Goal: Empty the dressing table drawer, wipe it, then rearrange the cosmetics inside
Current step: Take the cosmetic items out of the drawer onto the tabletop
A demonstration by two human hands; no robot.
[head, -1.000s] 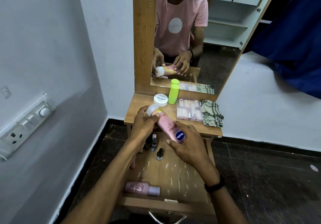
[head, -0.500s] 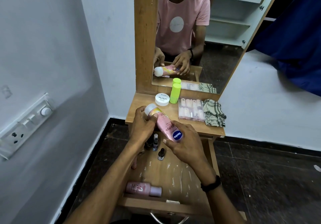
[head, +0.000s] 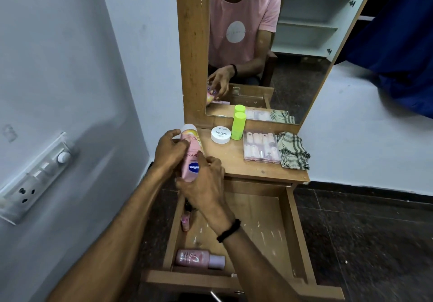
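Both hands hold a pink lotion bottle (head: 192, 155) with a white cap, cap pointing away, over the dressing table's left front corner. My left hand (head: 169, 149) grips its upper part; my right hand (head: 203, 185) grips its lower end. Below stands the open wooden drawer (head: 296, 233). Inside it lie a pink bottle with a lilac cap (head: 199, 258) near the front and a small pink item (head: 186, 221) by the left wall. A dark small bottle is partly hidden under my right hand.
On the tabletop (head: 236, 161) sit a white nail polish remover jar (head: 220, 134), a neon green bottle (head: 238, 126), a clear box of press-on nails (head: 261, 147) and a checked cloth (head: 293, 150). A mirror (head: 269, 44) stands behind. A switchboard (head: 35, 175) is on the left wall.
Both hands have carried the lotion bottle left and slightly away, turning it more upright, from above the drawer to the table's left corner. The camera view has shifted left.
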